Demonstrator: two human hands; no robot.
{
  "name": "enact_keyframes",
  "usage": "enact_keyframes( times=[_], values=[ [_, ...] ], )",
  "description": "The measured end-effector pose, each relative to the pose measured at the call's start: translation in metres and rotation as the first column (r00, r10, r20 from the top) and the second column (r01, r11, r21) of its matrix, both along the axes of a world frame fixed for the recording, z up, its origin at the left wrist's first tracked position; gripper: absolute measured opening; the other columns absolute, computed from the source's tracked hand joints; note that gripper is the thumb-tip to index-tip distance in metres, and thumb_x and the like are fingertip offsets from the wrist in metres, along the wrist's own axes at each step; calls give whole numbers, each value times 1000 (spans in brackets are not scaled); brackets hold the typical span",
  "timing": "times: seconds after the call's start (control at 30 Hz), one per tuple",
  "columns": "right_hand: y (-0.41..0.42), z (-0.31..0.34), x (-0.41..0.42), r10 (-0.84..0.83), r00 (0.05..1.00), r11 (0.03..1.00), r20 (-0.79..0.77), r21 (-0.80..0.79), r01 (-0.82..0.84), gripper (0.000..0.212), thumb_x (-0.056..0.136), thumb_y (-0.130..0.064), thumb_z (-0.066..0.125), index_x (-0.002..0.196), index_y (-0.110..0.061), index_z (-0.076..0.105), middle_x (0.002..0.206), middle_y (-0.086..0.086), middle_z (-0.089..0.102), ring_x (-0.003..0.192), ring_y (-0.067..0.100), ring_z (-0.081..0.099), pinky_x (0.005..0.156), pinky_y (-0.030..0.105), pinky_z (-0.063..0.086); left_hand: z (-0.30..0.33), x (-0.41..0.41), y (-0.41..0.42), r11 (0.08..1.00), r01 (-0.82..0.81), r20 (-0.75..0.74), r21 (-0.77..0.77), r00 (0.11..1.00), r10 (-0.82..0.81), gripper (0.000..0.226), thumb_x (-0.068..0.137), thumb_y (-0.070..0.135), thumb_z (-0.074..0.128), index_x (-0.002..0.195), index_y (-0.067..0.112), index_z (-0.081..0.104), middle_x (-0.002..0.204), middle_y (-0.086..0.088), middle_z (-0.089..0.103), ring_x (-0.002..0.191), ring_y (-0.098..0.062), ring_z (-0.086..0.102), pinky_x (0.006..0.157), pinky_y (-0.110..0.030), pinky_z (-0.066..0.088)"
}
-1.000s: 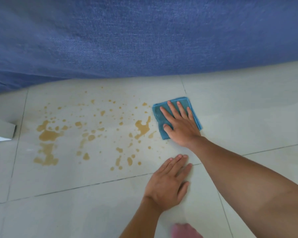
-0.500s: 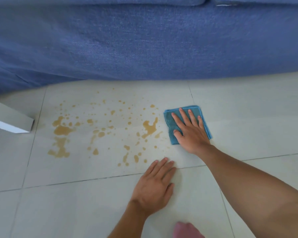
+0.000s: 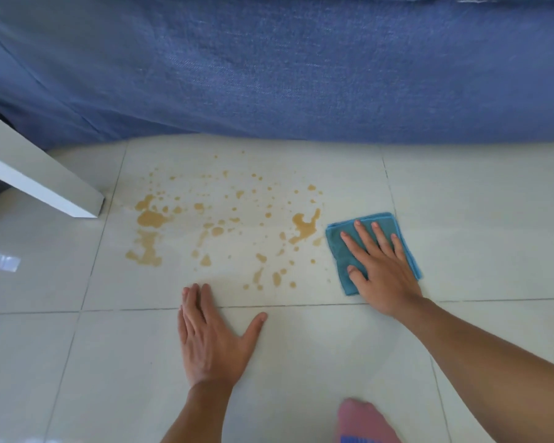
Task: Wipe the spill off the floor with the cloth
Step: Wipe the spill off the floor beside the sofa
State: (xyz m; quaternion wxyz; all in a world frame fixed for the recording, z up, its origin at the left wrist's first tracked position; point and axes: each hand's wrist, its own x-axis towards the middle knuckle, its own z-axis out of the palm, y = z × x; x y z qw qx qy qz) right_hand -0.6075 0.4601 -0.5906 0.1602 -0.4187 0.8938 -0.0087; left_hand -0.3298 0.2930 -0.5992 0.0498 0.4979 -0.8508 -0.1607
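A: Where's the cloth (image 3: pixel 370 233) right now?

B: Flat on the floor (image 3: pixel 461 219), folded into a small blue square, right of the spill (image 3: pixel 224 225). Its left edge sits just beside the nearest brown puddle, not on it as far as I can see.

A: And the hands?

B: The right hand (image 3: pixel 381 270) lies spread on top of the cloth, palm down, fingers straight, pressing rather than gripping; nothing is pinched or closed around. The left hand (image 3: pixel 211 340) is flat on a bare tile nearer the person, fingers splayed, holding nothing. It looks like a prop for body weight.

A: How will the cloth behave?

B: It looks soft, light and limp, so I'd guess it bunches or unfolds if pushed from one corner. A flat palm across the middle, as now, should keep the folds together while it slides left. On glossy tiles it'll probably glide easily, maybe slip out from under a light hand.

A: How much is done?

B: Nothing obvious. Splashes run from beside the cloth all the way left, toward the white furniture leg (image 3: pixel 45 180), with the blue sofa (image 3: pixel 269 65) behind on the far side.

A: Risks?

B: Smearing, I'd think, rather than soaking it up, and a left hand close to the nearest drops.
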Motion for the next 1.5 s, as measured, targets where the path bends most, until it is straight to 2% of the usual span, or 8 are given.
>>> enact_keyframes(
  times=[0.23,0.43,0.6,0.8,1.0,1.2,1.37,1.5],
  values=[
    [-50,1,-10,-306,952,952,20,38,305,66,101,-45,22,161,-38,-5,170,-6,-17,156,25,-19,123,50,-15,-1,-3,2,1000,23,70,-6,997,-23,121,72,87,45,154,3,15,160,-17,20,153,-27,4,124,-41,8],
    [-7,5,14,36,999,999,6,38,-37,73,90,-54,13,161,-42,-2,170,-12,-10,155,17,-20,125,44,-14,2,-4,4,1000,25,114,-11,993,-23,118,75,88,40,154,4,16,159,-18,24,153,-28,7,123,-43,9],
    [-60,1,-30,-311,950,949,-32,49,312,72,93,-48,16,161,-38,-3,171,-7,-13,157,24,-15,125,51,-11,0,-5,4,999,18,132,-47,991,-11,116,75,88,36,152,2,26,153,-19,35,148,-32,22,120,-44,15],
    [-48,4,12,33,999,999,2,25,-33,69,94,-48,10,161,-41,-3,170,-12,-16,155,20,-22,125,47,-14,1,-5,2,999,27,141,-38,990,-21,114,75,87,37,151,3,28,150,-19,38,144,-34,27,118,-44,15],
    [-94,4,-36,-277,961,958,21,77,275,68,100,-44,22,161,-37,-6,170,-6,-19,155,26,-20,124,53,-13,-1,-5,1,999,28,141,-40,990,-22,114,75,87,36,150,1,30,149,-18,38,143,-32,27,118,-42,12],
    [-62,5,14,57,998,998,1,29,-57,72,92,-51,15,161,-40,-2,170,-11,-15,155,21,-22,125,48,-12,0,-4,2,1000,19,121,-19,993,-16,115,74,87,37,150,1,32,149,-19,40,142,-34,29,119,-45,16],
    [-86,-1,-21,-250,967,965,-55,66,254,72,94,-47,19,161,-38,-5,170,-7,-16,156,24,-18,125,51,-11,-1,-6,0,1000,15,107,-2,994,-14,115,73,86,41,149,1,32,149,-19,40,143,-35,30,120,-45,16],
    [-121,0,-7,-115,993,993,-1,38,115,69,98,-46,22,161,-38,-5,170,-5,-18,155,26,-22,124,52,-14,-2,-5,0,1000,20,121,-3,992,-20,114,74,85,42,149,0,33,149,-18,40,143,-34,29,119,-44,15]
  ],
)
